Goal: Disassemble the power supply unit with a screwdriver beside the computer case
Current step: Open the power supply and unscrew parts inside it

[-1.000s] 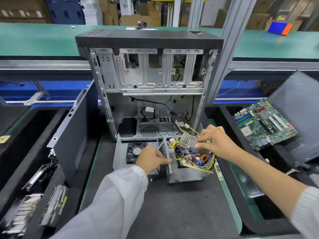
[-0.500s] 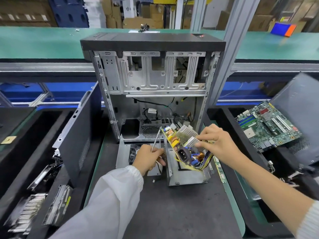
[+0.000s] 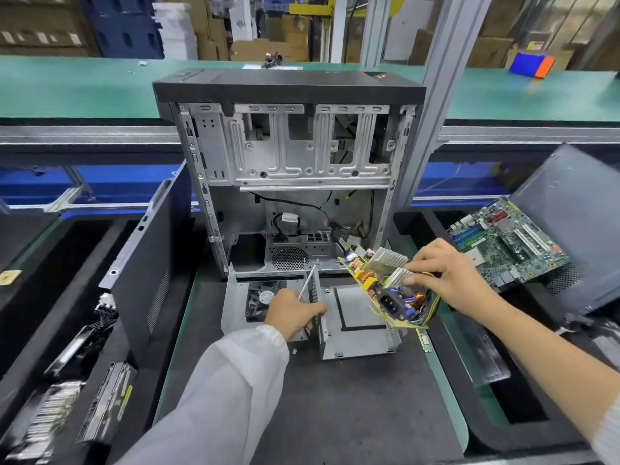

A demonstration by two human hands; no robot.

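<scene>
Circuit board (image 3: 385, 286) in right hand (image 3: 446, 276), tilted above open casing (image 3: 359, 337).

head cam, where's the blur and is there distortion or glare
Head view: the bins at lower left are smeared by motion blur, while the case and the board held by the right hand are fairly sharp; wide-angle bending curves the conveyor rail; lighting is even, with no strong glare.

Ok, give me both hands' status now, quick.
Left hand: closed around the screwdriver, shaft pointing up.
Right hand: gripping the power supply circuit board, lifted clear of its metal housing.
</scene>
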